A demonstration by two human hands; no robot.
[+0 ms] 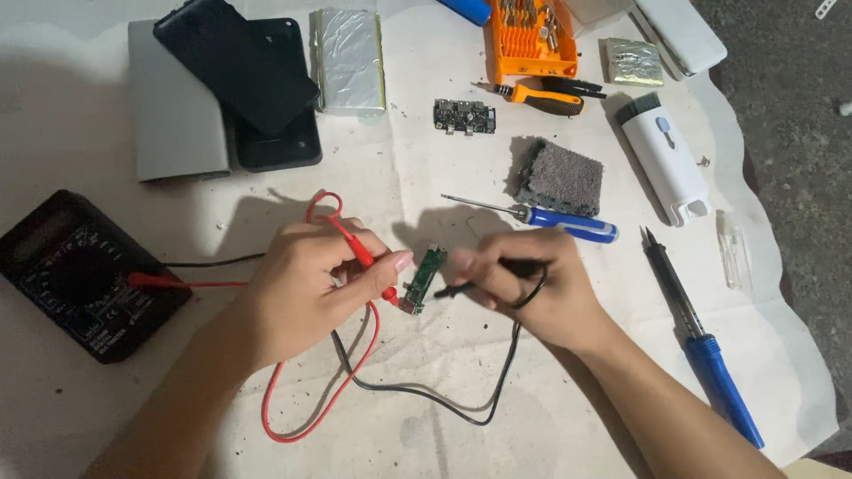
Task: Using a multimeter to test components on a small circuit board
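Note:
My left hand (311,288) grips a red multimeter probe (371,266), its tip touching the lower end of a small green circuit board (423,279) that lies on the white paper (461,168). My right hand (524,284) holds a black probe (479,277), its tip against the same board from the right. Red lead (306,408) and black lead (426,395) loop over the paper back to a black multimeter (84,275) at the left.
Blue-handled screwdriver (550,219), grey sponge (559,177), blue soldering iron (701,341), white brush tool (666,155), second circuit board (464,116), orange bit set (531,40), silver battery pack (348,60), black phone cases (248,75), grey slab (173,106).

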